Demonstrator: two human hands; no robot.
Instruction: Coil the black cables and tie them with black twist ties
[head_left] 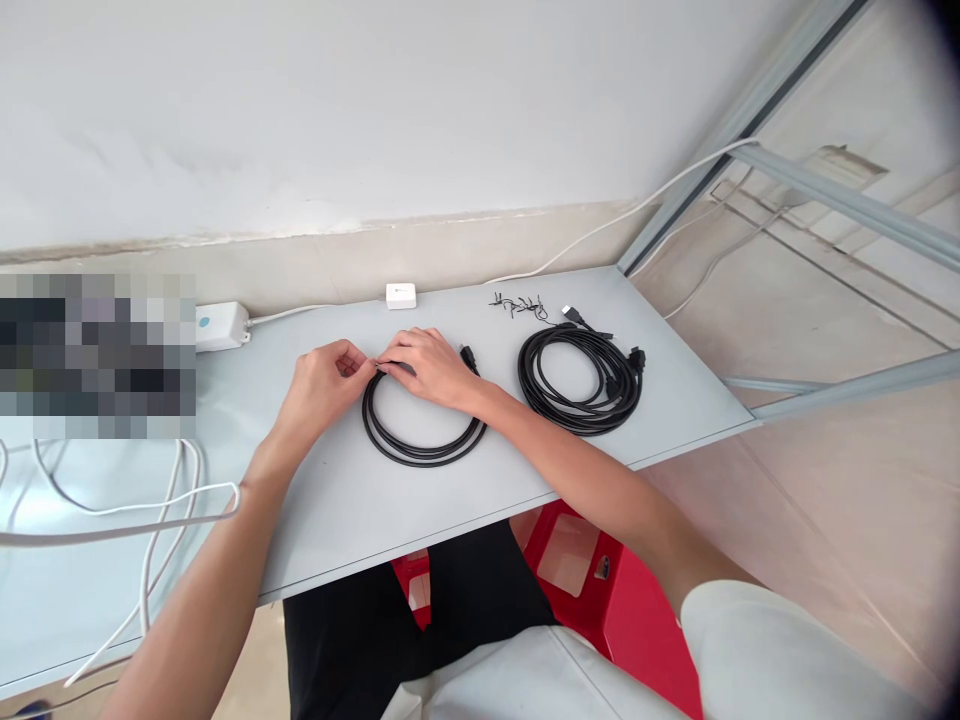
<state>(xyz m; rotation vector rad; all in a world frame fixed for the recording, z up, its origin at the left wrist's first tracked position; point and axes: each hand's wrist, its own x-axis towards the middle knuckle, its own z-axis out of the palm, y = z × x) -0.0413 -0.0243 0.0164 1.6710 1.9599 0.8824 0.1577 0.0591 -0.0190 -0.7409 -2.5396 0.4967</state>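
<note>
A black cable wound into a coil lies on the grey table in front of me. My left hand pinches at the top of the coil, fingers closed on a thin black tie there. My right hand rests on the coil's top right, fingers curled over the cable and meeting the left fingertips. A black plug end sticks out just beyond my right hand.
A second coiled black cable lies to the right, with several loose black twist ties behind it. A white adapter, a white power strip and white cords sit left and back. A red stool stands under the table.
</note>
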